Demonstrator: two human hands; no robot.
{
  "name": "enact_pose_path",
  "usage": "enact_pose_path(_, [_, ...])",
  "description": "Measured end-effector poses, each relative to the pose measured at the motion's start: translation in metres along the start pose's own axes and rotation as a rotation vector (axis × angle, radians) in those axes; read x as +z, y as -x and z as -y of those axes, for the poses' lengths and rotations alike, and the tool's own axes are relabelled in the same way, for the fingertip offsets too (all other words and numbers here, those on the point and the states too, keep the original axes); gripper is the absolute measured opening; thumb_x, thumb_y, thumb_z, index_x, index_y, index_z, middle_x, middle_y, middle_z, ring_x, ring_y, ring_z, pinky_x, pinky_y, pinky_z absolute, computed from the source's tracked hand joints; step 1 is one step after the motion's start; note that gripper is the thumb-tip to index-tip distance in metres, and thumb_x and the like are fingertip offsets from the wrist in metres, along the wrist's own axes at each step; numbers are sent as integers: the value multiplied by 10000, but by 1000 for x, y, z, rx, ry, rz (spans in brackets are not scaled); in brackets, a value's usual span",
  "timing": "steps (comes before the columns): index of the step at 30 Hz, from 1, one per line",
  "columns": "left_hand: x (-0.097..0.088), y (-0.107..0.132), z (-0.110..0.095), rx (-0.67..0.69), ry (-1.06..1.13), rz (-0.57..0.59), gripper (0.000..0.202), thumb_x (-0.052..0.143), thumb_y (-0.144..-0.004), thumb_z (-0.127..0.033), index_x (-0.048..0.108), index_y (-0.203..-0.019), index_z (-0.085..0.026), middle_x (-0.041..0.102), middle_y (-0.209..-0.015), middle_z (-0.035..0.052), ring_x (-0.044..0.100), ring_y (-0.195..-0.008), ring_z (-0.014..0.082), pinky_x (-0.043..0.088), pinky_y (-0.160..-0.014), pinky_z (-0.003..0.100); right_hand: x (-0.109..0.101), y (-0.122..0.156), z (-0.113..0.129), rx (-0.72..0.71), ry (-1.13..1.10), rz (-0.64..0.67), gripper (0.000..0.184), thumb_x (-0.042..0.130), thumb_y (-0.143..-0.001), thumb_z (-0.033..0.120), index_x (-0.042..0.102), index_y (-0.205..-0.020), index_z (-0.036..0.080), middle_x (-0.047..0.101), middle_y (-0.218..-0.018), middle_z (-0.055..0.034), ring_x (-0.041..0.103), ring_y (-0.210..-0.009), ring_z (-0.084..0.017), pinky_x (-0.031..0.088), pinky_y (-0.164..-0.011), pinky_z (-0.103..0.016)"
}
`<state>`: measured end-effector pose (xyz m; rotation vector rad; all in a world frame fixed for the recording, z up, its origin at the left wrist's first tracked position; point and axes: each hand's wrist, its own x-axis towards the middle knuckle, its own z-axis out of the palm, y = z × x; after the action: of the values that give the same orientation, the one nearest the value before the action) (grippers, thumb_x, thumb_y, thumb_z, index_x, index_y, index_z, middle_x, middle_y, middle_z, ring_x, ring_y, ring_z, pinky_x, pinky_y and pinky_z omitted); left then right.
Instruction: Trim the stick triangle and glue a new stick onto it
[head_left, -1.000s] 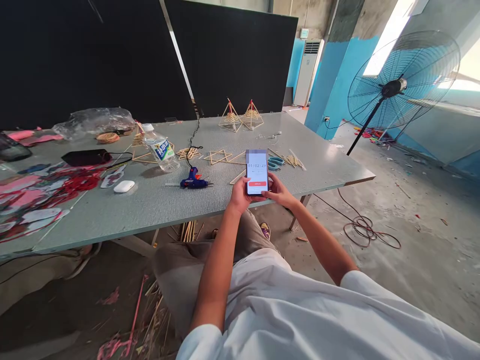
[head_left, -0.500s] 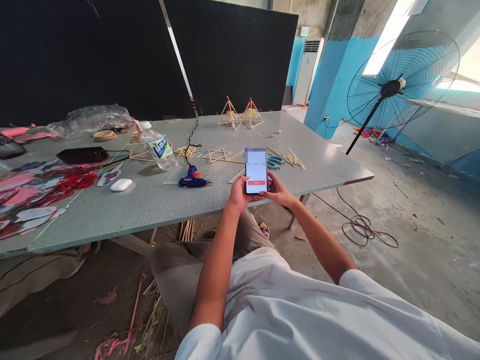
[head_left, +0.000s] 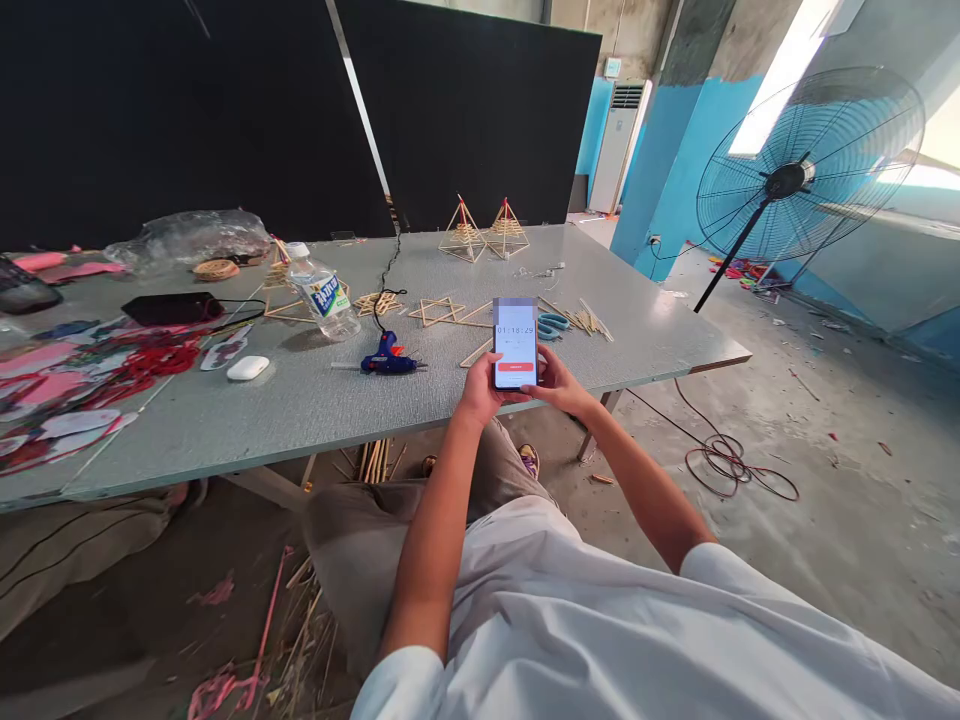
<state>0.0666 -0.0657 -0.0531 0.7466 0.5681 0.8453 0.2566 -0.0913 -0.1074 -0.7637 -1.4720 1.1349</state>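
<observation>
I hold a smartphone (head_left: 514, 340) upright over the near edge of the grey table (head_left: 315, 400). Its lit screen shows a timer and a red button. My left hand (head_left: 478, 393) wraps the phone's lower left side. My right hand (head_left: 555, 382) grips its lower right corner, thumb near the screen. A blue glue gun (head_left: 385, 360) lies on the table just left of the phone. Blue-handled scissors (head_left: 553, 323) and thin wooden sticks (head_left: 590, 320) lie right behind it.
Two stick pyramids (head_left: 484, 230) stand at the table's far edge, flat stick stars (head_left: 440, 311) nearer. A water bottle (head_left: 322, 295), a white earbud case (head_left: 247, 368), a black pouch (head_left: 172, 307) and red and pink scraps (head_left: 90, 375) lie at left. A standing fan (head_left: 802, 170) and coiled cable (head_left: 739, 465) are at right.
The time shown on the phone screen has changed. My hands and the phone have barely moved; the view shifted slightly.
</observation>
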Motion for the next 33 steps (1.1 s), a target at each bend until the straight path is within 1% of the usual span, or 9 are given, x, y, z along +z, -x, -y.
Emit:
enact_pose_path(2, [1, 0, 0, 5, 2, -4, 634, 504, -931, -291, 582, -1529, -97, 832, -954, 133, 731, -614, 234, 632, -520, 342, 1, -1, 0, 4, -6, -12, 964, 970, -774, 426, 415, -1553, 301, 777, -1223, -58, 767, -1073, -227, 668, -921, -366])
enact_pose_path(6, [2, 0, 1, -9, -8, -17, 567, 507, -933, -287, 647, -1429, -51, 837, -1036, 177, 771, -702, 259, 648, -528, 350, 6, -1, 6, 16, -29, -71, 808, 913, -831, 482, 478, -1483, 285, 787, -1195, -47, 762, -1042, -213, 660, -913, -350])
enact_pose_path(9, [1, -1, 1, -4, -5, -36, 551, 524, -923, -284, 664, -1393, -35, 838, -1046, 188, 784, -733, 277, 655, -531, 368, 9, 2, 15, 59, -30, -98, 770, 897, -830, 484, 501, -1459, 286, 791, -1162, -37, 756, -1002, -216, 661, -851, -341])
enact_pose_path(12, [0, -3, 2, -9, 15, -31, 568, 541, -909, -280, 654, -1416, -48, 841, -1027, 174, 788, -723, 285, 660, -539, 389, 11, 3, 23, 133, -41, -131, 711, 850, -834, 484, 531, -1443, 304, 786, -1173, -22, 745, -927, -209, 641, -739, -312])
enact_pose_path(14, [-1, -3, 2, -18, 9, -24, 578, 542, -913, -287, 644, -1432, -55, 841, -1028, 168, 795, -724, 288, 657, -538, 386, 12, 3, 25, 162, -68, -158, 686, 834, -810, 463, 553, -1417, 311, 782, -1143, -2, 734, -882, -196, 626, -707, -297])
enact_pose_path(17, [0, -3, 2, -18, -20, -30, 579, 529, -919, -291, 635, -1437, -56, 840, -1028, 161, 802, -727, 287, 646, -519, 371, 13, 1, 26, 167, -110, -185, 666, 830, -768, 429, 577, -1373, 311, 773, -1100, 15, 725, -872, -185, 620, -712, -286])
enact_pose_path(23, [2, 0, 1, -34, -30, -36, 558, 559, -864, -247, 652, -1384, -67, 828, -960, 125, 784, -668, 271, 636, -478, 370, 15, 1, 29, 188, -104, -202, 583, 817, -773, 423, 595, -1298, 300, 767, -1050, 23, 707, -817, -179, 615, -665, -289])
enact_pose_path(29, [2, 1, 2, -5, -78, -15, 533, 581, -820, -221, 675, -1326, -83, 828, -954, 114, 777, -655, 254, 624, -466, 339, 16, 0, 28, 185, -86, -218, 584, 833, -780, 454, 587, -1284, 293, 758, -1009, 26, 709, -789, -181, 614, -633, -291])
enact_pose_path(33, [2, 1, 3, 8, -93, -7, 578, 610, -800, -220, 662, -1363, -98, 824, -920, 103, 771, -626, 254, 611, -454, 326, 17, 0, 28, 182, -70, -214, 571, 859, -786, 500, 596, -1248, 294, 763, -988, 22, 707, -778, -182, 618, -632, -294])
